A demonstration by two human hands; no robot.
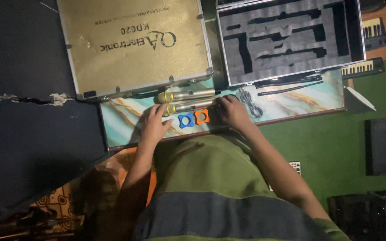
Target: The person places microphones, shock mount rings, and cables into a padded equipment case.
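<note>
Hands at a marbled counter (300, 100), viewed from above. Left hand (154, 123): fingers spread, loosely open, fingertips touching the head end of the near microphone (188, 107); no full grasp visible. Right hand (232, 111): curled over the tail end of the same microphone, fingers partly closed about it; how firm the hold is cannot be told. Near microphone: gold, lying flat along the counter, between the two hands. Far microphone (185, 95): gold, parallel, just beyond the first, touched by neither hand. Blue ring (186, 120) and orange ring (202, 117): side by side, just in front of the near microphone, between the hands. Coiled cable (249, 103): just right of the right hand. Thin black rods (290, 85): beyond the cable. Open case: gold lid (135, 44) at left, grey foam tray (291, 38) with empty cut-outs at right, both at the counter's far edge. Keyboard (363, 67): on the green floor (340, 147), well right.
</note>
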